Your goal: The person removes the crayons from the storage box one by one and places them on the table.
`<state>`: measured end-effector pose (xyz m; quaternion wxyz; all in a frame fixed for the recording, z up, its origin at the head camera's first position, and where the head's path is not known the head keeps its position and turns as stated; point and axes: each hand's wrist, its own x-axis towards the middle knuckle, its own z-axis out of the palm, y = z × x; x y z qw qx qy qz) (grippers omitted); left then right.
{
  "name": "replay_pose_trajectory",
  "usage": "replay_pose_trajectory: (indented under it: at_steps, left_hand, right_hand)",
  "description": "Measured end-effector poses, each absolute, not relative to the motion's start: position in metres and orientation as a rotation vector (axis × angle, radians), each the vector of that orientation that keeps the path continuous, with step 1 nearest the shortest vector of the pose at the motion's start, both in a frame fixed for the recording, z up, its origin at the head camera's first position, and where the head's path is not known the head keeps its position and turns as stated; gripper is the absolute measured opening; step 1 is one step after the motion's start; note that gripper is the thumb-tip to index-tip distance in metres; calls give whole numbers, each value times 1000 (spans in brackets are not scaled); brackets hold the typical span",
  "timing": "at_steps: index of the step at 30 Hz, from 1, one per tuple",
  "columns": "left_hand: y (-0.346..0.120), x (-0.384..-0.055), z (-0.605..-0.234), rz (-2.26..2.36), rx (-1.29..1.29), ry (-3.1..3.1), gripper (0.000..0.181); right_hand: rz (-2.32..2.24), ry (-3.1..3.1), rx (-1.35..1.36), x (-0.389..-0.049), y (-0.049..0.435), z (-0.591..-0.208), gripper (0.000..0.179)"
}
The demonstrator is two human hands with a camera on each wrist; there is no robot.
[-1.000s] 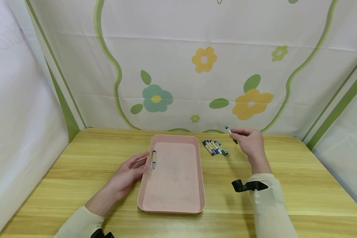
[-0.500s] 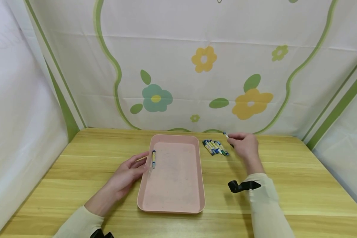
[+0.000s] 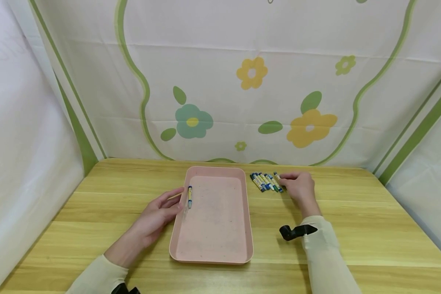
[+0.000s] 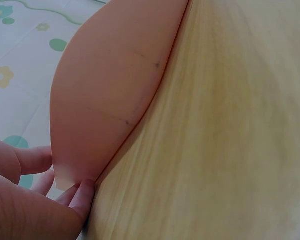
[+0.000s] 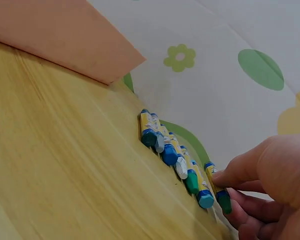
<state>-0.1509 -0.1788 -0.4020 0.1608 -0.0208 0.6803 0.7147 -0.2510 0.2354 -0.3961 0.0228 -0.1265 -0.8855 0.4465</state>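
My right hand [image 3: 299, 188] pinches a dark green crayon [image 5: 217, 187] in a yellow and blue wrapper, between thumb and fingers. It is at the right end of a row of several crayons [image 3: 267, 182], slanted much like them. In the right wrist view the row's tips show blue, white, green and light blue. My left hand [image 3: 158, 214] rests against the left side of a shallow pink tray [image 3: 214, 241], its fingertips [image 4: 40, 159] right at the rim and wall. Inside the tray, along the left wall, lies one light-tipped crayon [image 3: 190, 197].
Everything stands on a wood-grain table [image 3: 338, 245]. Behind it hangs a white curtain [image 3: 220, 102] with printed flowers, close to the table's back edge. More white cloth hangs at both sides. A black strap [image 3: 297, 231] sits on the right sleeve.
My right hand has moved left and down with the dark green crayon, from above the table to beside the row. The left hand, the tray and the other crayons have stayed put.
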Motion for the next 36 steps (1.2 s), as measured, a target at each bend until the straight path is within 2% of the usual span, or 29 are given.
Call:
replay_pose_trajectory:
  at_steps: [15,36]
  left_hand:
    - [-179,-150,-402,2035,-56,1949,59]
    - [-179,-150,-402,2019,-62,1963,59]
  right_hand:
    - [1372,-2785,-361,-250,236,-397,33]
    - [1474,-2675,-272,-246,231,-374,40]
